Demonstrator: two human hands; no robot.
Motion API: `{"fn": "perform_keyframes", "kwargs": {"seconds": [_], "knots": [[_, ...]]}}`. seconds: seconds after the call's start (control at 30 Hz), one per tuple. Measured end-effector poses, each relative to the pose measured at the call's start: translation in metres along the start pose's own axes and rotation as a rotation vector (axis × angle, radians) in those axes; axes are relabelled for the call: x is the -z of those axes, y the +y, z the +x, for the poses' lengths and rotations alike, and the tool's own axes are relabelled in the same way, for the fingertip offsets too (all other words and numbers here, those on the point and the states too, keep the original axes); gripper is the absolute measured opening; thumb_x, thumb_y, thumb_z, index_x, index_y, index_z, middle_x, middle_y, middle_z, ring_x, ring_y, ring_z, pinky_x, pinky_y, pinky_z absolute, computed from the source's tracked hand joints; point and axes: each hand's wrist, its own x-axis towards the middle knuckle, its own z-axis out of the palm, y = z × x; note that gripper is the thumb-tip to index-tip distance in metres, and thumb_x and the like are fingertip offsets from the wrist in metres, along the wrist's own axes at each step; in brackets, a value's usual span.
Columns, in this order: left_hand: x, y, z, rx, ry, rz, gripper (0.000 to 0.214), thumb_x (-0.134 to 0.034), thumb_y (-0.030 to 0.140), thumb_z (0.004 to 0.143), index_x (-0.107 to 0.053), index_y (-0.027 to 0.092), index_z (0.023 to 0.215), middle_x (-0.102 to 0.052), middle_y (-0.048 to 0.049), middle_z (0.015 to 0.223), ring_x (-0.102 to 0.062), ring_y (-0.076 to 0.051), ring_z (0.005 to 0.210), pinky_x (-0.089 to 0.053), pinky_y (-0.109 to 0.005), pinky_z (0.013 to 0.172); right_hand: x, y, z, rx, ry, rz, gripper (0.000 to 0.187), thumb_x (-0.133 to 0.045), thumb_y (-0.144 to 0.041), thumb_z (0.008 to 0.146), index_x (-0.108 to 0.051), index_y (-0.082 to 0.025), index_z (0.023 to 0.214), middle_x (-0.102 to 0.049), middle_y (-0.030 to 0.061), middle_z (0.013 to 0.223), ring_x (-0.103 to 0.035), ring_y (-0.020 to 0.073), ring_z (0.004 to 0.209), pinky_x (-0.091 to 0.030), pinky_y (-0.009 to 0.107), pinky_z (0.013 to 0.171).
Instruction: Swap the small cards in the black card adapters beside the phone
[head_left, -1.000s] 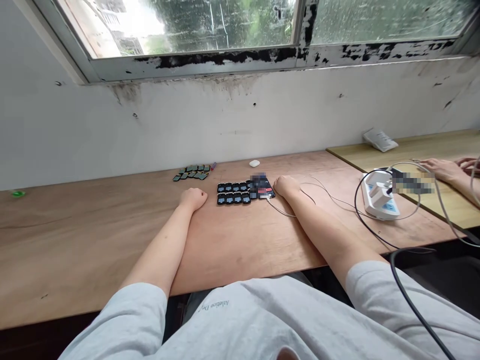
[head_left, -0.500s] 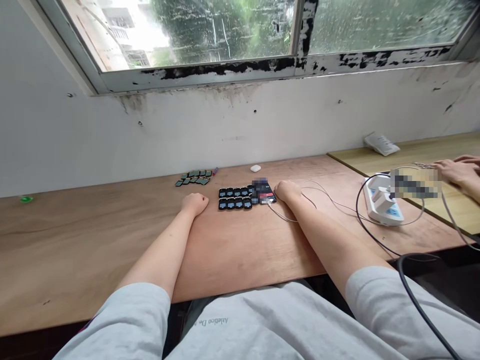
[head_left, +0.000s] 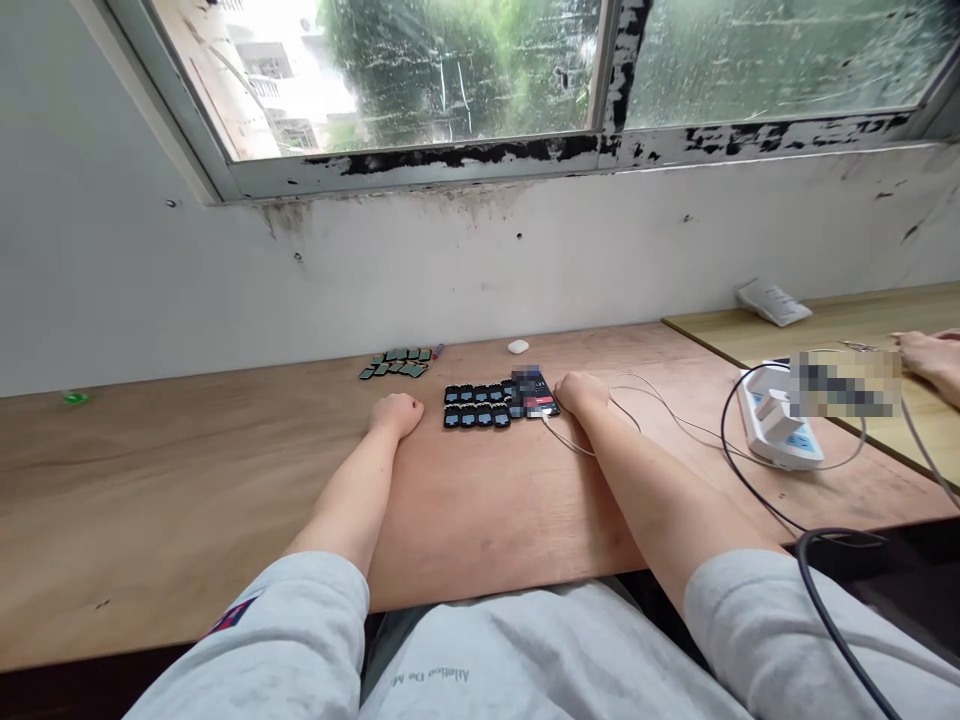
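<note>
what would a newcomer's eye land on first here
Probably the two rows of small black and blue pieces between the person's left grip and right grip. Above, the large, streaked glass window has blotchy black patches on its pale frame. At right sits a white plastic power strip.

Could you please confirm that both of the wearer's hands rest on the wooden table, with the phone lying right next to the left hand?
Not quite: in the head view, the phone lies right next to the right hand, not the left hand. Both hands do rest on the wooden table.
</note>
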Motion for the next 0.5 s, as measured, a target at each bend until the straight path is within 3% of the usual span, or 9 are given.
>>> {"fn": "perform_keyframes", "kwargs": {"seconds": [0.5], "knots": [[0.0021,0.0019,-0.0014,-0.006,0.003,0.013,0.044,-0.041,0.040,0.092,-0.080,0.020,0.090,-0.078,-0.0161,0.104,-0.073,-0.032,0.096,-0.055,-0.037,0.081,0.0078,-0.0048,-0.0053,-0.009,-0.029,-0.004,0.040,-0.054,-0.041,0.097,-0.080,-0.018,0.116,-0.076,0.0217,0.116,-0.072,0.0295,0.116,-0.054,0.035,0.096]]}}
